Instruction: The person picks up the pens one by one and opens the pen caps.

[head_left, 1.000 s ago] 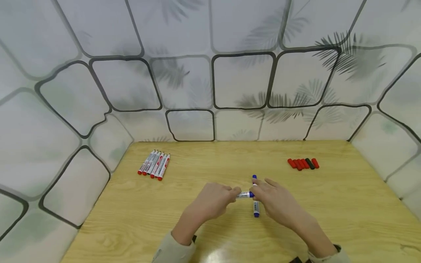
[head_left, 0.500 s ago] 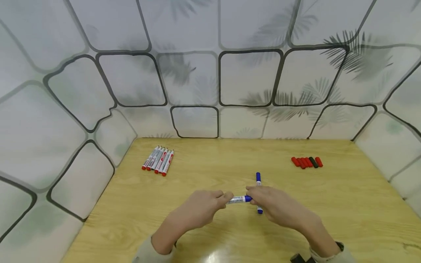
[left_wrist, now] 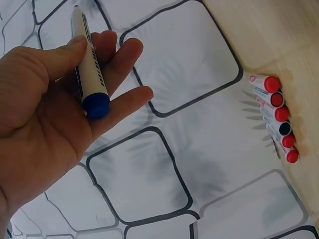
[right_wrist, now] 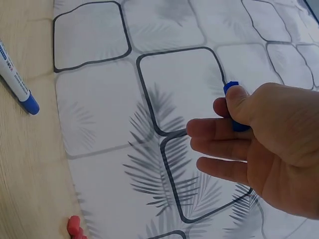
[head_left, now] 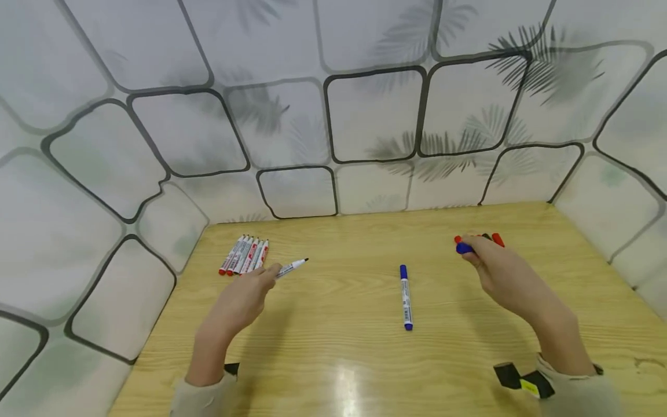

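In the head view my left hand (head_left: 242, 298) pinches an uncapped marker (head_left: 292, 267) whose dark tip points right; the left wrist view shows the blue end of this marker (left_wrist: 89, 69) against the palm. My right hand (head_left: 513, 281) holds a blue marker cap (head_left: 465, 248) between thumb and index finger, the other fingers extended in the right wrist view. That hand is above the row of loose caps (head_left: 497, 239), partly covering them. A capped blue marker (head_left: 406, 298) lies on the table between the hands. Beyond the left hand lies a row of uncapped markers (head_left: 242, 255).
The wooden table (head_left: 333, 336) meets a patterned backdrop (head_left: 292, 127) at the back and both sides. Loose red caps (right_wrist: 75, 226) show at the bottom of the right wrist view. A black strap piece (head_left: 508, 375) hangs near the right sleeve.
The blue cap has come off the marker. My left hand has carried the marker left toward the marker row, and my right hand has carried the cap right to the loose caps.
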Available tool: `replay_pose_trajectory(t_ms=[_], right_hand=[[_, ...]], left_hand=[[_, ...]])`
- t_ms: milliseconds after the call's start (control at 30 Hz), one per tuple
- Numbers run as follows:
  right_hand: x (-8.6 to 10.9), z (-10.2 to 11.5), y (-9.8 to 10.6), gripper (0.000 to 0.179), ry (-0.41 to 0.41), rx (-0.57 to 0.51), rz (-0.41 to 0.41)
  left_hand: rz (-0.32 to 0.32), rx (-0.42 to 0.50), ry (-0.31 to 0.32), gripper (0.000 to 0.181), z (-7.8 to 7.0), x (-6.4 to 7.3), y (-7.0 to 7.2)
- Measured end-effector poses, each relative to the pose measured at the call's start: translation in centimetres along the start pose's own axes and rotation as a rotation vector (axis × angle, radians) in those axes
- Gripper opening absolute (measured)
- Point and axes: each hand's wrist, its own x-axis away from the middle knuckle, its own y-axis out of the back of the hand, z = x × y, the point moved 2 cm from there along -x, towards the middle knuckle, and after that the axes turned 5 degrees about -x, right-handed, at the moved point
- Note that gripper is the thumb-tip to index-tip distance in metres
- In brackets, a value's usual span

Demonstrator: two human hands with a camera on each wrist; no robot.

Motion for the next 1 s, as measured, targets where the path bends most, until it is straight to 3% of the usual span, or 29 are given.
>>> replay_pose_trajectory(t_ms=[167,367,600,800,1000], right_hand=[[0.2,0.2,-0.2,0.016,-0.137,-0.034,0.032],[0.2,-0.7,0.2,0.012,-0.184,-0.068,0.095],[0.2,-1.5,-0.3,0.009,-0.169,-0.078,0.087],[0.4,-1.9,-0.6,0.010,-0.170,-0.097,0.076],[0.5,-2.1,-0.8,0.004,-0.152,-0.097,0.045]], left_hand=[[0.059,-0.050,0.046,0.030,0.0,-0.3,-0.8],[0.085,-0.021,0.029,0.030,0.4,-0.7,-1.5],[0.094,0.097,0.041,0.029,1.0,-1.4,-2.2],[0.057,0.181,0.022,0.030,1.8,-2.3,-2.8],[0.032,0.281,0.084,0.029,3.1,-2.9,-3.1]])
